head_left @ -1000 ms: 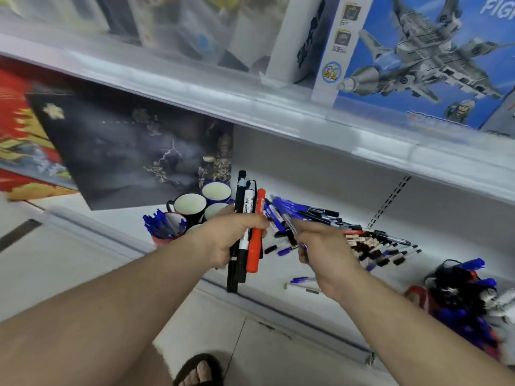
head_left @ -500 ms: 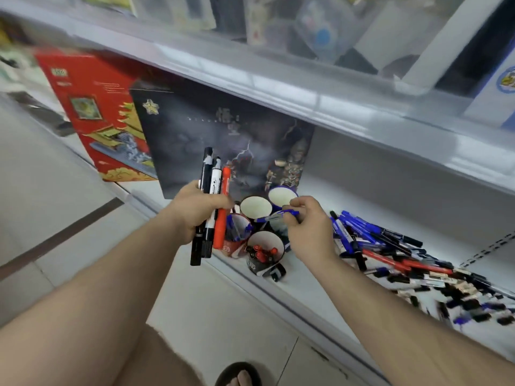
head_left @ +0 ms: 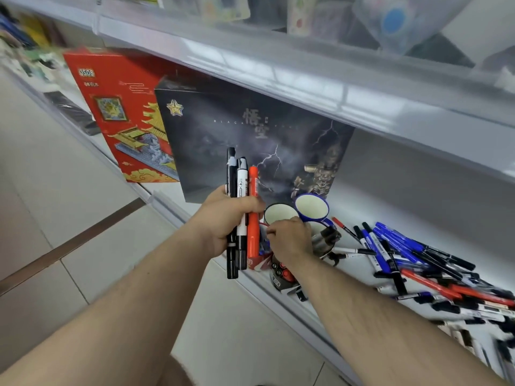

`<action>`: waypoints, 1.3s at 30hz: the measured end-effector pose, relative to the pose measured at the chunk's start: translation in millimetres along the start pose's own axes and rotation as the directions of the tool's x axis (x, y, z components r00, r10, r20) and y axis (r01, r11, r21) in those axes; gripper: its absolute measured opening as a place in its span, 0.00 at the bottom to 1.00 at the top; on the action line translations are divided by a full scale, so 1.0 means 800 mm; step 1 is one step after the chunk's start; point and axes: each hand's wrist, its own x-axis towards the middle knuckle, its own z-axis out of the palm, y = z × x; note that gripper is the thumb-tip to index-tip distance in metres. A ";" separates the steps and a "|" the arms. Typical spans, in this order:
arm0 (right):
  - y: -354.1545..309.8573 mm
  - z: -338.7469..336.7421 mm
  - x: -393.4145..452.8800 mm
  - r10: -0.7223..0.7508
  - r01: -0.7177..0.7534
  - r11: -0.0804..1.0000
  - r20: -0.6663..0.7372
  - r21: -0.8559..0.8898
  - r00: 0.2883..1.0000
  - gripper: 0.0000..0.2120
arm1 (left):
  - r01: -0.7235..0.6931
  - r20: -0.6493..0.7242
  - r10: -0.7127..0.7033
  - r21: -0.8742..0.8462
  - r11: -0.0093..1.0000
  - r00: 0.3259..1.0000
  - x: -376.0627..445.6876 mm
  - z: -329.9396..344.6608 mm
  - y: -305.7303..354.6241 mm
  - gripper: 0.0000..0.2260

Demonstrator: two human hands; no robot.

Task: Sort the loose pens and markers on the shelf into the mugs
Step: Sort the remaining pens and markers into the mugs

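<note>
While markers (head_left: 241, 215) were gripped upright by left hand (head_left: 225, 221) at frame centre, right hand (head_left: 289, 240) was curled over mugs (head_left: 281, 215); contents untellable. Loose pens (head_left: 404, 254) at lower right judged light, stiff, slippery; mid-barrel hold advised.

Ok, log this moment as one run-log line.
left hand: holds three markers upright | right hand: over mugs | loose pens: unsorted

Single head cam, looks fwd & down at shelf (head_left: 348, 213); close, arm's reach.
</note>
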 end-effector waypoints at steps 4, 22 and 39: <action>-0.004 -0.011 0.008 0.055 -0.031 0.991 0.186 -0.127 0.981 0.12 | 0.011 0.094 -0.009 -0.025 1.000 0.996 -0.001 0.011 -0.001 0.11; 0.016 -0.172 -0.217 0.201 -0.143 0.682 0.004 0.717 0.980 0.05 | 0.133 0.283 -0.076 -0.190 0.973 0.956 -0.057 0.118 -0.025 0.08; 0.048 -0.199 -0.316 0.551 -0.220 0.305 0.017 0.926 0.835 0.16 | 0.215 0.463 -0.091 -0.223 0.951 0.882 -0.101 0.187 -0.030 0.11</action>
